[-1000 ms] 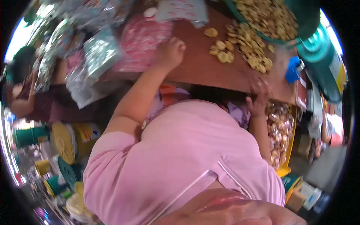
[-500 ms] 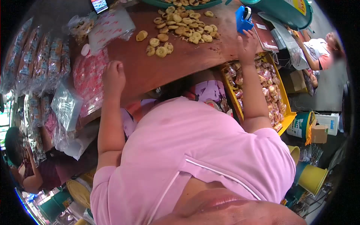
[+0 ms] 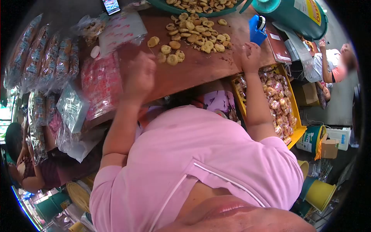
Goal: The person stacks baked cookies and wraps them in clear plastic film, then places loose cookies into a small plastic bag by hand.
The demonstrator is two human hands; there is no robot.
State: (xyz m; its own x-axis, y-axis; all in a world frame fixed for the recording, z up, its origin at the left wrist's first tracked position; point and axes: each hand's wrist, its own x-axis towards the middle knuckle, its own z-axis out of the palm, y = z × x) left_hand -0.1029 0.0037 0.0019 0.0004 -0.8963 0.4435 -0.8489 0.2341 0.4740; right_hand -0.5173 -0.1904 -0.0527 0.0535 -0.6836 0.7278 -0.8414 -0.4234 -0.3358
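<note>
My left hand (image 3: pixel 142 75) is over the left part of the brown table, smeared by motion, its fingers hard to make out. It is just below a few loose round cookies (image 3: pixel 165 49) that lie apart from the main cookie pile (image 3: pixel 197 33). My right hand (image 3: pixel 251 58) is at the table's right side with fingers curled in, just below a blue tape dispenser (image 3: pixel 257 31). Whether anything small is in those fingers cannot be seen. Left of my left hand lie pink-and-white printed plastic bags (image 3: pixel 101 83) and a stack of clear printed bags (image 3: pixel 121 33).
A yellow crate (image 3: pixel 295 112) of wrapped cookies sits under my right forearm. A green basin (image 3: pixel 210 14) of cookies is at the back, near a phone (image 3: pixel 111 6). Filled long packs (image 3: pixel 44 58) stand at left. Other people are at both sides.
My left hand has moved right, from beside the pink bags toward the loose cookies. My right hand's fingers, spread by the tape dispenser before, are now curled and slightly lower. The view has shifted a little.
</note>
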